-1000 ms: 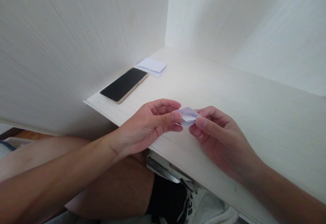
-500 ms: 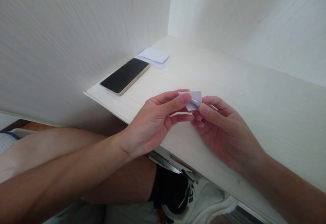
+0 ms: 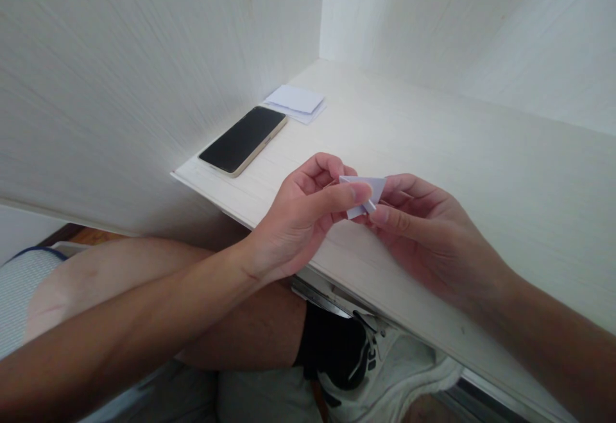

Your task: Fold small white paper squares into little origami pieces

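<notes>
A small folded piece of white paper [image 3: 376,187] is held up between my two hands, above the front part of the white desk. My left hand [image 3: 310,208] pinches it from the left, the thumb lying across its face and the fingers behind. From the right, my right hand [image 3: 428,230] grips the paper's lower right edge between thumb and fingers. A raised fold shows beside the left thumb tip. The fingers behind the paper are partly hidden.
On the white desk [image 3: 457,172], a black-screened phone [image 3: 243,140] lies by the left panel. Just behind it is a small stack of white paper [image 3: 296,100]. White panels rise at the left and back. My crossed leg with a black sock and white shoe [image 3: 399,359] is below the front edge.
My left thumb has slid right across the paper, and the left index finger has bent up behind it. The paper is turned slightly. The view has shifted a little.
</notes>
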Tool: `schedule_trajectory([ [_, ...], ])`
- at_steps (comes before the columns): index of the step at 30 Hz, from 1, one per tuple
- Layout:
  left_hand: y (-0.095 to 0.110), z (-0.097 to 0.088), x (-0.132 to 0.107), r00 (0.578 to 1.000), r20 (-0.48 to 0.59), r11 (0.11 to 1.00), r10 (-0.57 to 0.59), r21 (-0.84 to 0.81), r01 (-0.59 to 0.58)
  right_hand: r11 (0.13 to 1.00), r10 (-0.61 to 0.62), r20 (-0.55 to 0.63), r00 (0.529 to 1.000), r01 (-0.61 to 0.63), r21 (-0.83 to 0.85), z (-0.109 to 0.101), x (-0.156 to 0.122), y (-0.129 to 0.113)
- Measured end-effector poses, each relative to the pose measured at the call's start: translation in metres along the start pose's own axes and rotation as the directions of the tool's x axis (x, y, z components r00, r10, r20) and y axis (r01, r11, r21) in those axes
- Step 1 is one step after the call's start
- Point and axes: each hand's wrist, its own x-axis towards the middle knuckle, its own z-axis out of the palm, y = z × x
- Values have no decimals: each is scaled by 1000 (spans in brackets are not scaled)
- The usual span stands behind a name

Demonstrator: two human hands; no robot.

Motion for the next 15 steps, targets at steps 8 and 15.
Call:
schedule_trajectory([
  [8,0,-3,0,999,-2,999,-36,18,36,995,-1,38,999,5,-102,-4,1,0],
  [15,2,-4,0,997,-35,998,-66,16,67,981,24,130,991,2,-196,-7,1,-2],
])
